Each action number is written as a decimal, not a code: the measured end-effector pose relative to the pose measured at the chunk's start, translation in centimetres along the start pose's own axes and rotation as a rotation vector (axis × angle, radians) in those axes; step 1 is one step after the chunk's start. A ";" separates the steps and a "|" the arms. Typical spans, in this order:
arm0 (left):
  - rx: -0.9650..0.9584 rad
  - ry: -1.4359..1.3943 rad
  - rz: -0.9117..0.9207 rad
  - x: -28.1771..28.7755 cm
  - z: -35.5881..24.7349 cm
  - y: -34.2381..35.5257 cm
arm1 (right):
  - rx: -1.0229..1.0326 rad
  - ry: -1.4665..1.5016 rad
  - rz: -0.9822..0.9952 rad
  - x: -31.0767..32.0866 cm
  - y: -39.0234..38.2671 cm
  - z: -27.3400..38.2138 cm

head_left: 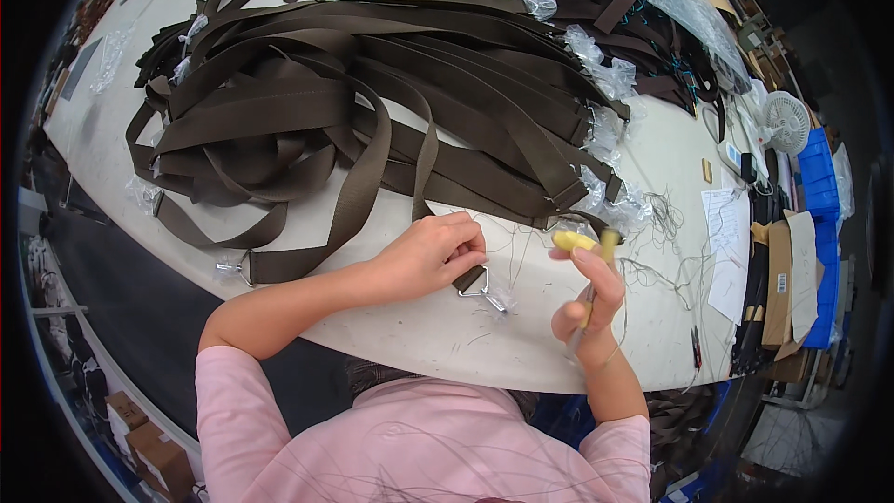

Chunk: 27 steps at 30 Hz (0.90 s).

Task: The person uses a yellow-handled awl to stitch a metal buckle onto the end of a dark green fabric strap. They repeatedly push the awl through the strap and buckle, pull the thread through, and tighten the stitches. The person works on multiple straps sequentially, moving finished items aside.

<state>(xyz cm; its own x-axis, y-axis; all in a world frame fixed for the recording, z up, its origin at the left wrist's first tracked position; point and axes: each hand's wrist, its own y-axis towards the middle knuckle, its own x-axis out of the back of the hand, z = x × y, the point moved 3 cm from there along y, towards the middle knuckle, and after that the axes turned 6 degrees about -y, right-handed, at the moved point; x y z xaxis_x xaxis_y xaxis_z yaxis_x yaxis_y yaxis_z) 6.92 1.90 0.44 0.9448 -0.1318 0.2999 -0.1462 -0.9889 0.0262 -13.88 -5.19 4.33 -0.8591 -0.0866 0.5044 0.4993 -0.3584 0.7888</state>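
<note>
My left hand [438,254] is closed on a dark brown webbing strap [426,168] close to its end. A metal hook buckle [479,292], partly in clear plastic, sticks out below the fingers onto the white table. To the right, my right hand [596,293] is raised and smeared by motion, closed on a slim yellow-and-grey tool [608,244] whose kind I cannot make out. Yellow covering [570,241] shows at one of its fingertips. A second strap end with a metal buckle [246,267] lies left of my left forearm.
A large heap of brown straps [279,121] spreads across the white table [438,354]. Darker straps with teal buckles [596,0] lie at the back. Loose threads [670,270], papers [724,242], a small fan [787,121] and blue bins [819,186] are on the right.
</note>
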 end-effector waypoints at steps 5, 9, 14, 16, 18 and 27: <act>-0.022 -0.021 -0.040 0.3 0.0 -0.3 | -0.659 0.582 0.082 -1.1 -3.0 0.6; -0.033 -0.026 -0.052 0.2 0.1 -0.2 | -1.207 0.642 0.093 -3.7 -4.2 -0.8; -0.003 -0.030 -0.055 0.2 0.1 -0.2 | -1.180 0.579 0.166 -4.3 -3.6 -0.4; 0.007 -0.026 -0.055 0.2 0.1 -0.3 | -1.170 0.557 0.187 -4.3 -3.3 -0.2; 0.004 -0.028 -0.052 0.2 0.1 -0.2 | -1.153 0.586 0.187 -4.3 -3.8 -0.4; -0.002 -0.036 -0.057 0.1 0.0 -0.2 | -1.141 0.552 0.194 -4.4 -3.7 -0.3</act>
<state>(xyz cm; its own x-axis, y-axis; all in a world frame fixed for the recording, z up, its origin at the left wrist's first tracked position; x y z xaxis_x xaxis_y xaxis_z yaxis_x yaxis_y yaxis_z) 7.08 2.07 0.44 0.9615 -0.0776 0.2638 -0.0924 -0.9947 0.0444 -11.99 -3.73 -0.90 -0.8526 -0.5008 0.1491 0.4778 -0.8628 -0.1653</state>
